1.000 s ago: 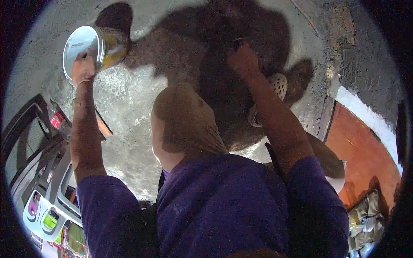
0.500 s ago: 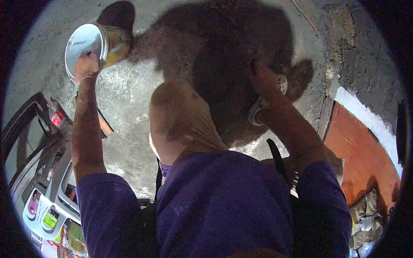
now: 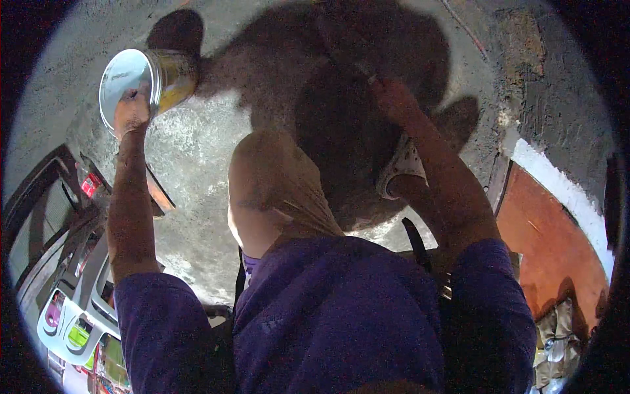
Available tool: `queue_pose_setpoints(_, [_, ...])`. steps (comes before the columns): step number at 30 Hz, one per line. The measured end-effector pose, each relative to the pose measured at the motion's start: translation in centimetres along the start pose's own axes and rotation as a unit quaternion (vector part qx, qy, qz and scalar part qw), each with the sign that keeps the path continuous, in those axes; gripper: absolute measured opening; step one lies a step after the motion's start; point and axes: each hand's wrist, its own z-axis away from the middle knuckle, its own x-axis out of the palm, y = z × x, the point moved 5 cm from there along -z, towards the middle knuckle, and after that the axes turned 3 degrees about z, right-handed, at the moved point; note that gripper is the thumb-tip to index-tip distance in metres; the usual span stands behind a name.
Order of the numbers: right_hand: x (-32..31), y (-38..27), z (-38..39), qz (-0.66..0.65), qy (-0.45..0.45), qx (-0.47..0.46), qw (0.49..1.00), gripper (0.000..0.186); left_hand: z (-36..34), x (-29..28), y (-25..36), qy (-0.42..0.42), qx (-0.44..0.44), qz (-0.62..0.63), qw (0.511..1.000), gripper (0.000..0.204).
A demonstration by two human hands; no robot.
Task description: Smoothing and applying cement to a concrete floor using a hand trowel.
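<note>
At the upper left, my left hand [image 3: 132,113] is closed at the shiny round end of a metal tin [image 3: 172,82] with a yellowish side. The tin lies tilted on its side; whether the silver face is a lid or the inside, I cannot tell. My right hand [image 3: 396,102] is closed and reaches into deep shadow right of the middle. A long, thin, dark object [image 3: 351,58] seems to run from it up and to the left, too dim to name. Below that arm shows a pale perforated clog [image 3: 401,172] on my foot.
My bent knee [image 3: 272,177] stands between the arms over rough grey concrete [image 3: 203,148]. Leftward are a plastic bottle with a red label [image 3: 90,184], dark frames and a white plastic chair [image 3: 62,328]. An orange-brown panel [image 3: 551,230] with a white edge lies at right.
My right hand has moved slightly up and left, and a long thin shape now shows beyond it. The tin and my left hand have shifted slightly down in view.
</note>
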Motion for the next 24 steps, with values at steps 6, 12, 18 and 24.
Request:
queue_pose_setpoints(6, [2.2, 1.2, -1.8, -0.088, -0.124, 0.007, 0.988, 0.056, 0.0, 0.6, -0.8, -0.024, -0.042, 0.04, 0.998, 0.058])
queue_pose_setpoints(12, [2.6, 2.2, -1.3, -0.321, -0.337, 0.314, 0.827, 0.052, 1.0, -1.4, 1.5, -0.024, -0.039, 0.043, 0.998, 0.058])
queue_pose_setpoints(18, [-4.1, 2.8, -1.0, 0.009, -0.2, 0.068, 0.977, 0.05, 2.6, -2.8, 2.7, -0.023, -0.111, 0.065, 0.991, 0.055])
queue_pose_setpoints(24, [-11.1, 4.7, -8.7, 0.246, 0.137, -0.169, 0.945, 0.053, 1.3, -1.3, 1.8, -0.005, -0.007, 0.017, 1.0, 0.054])
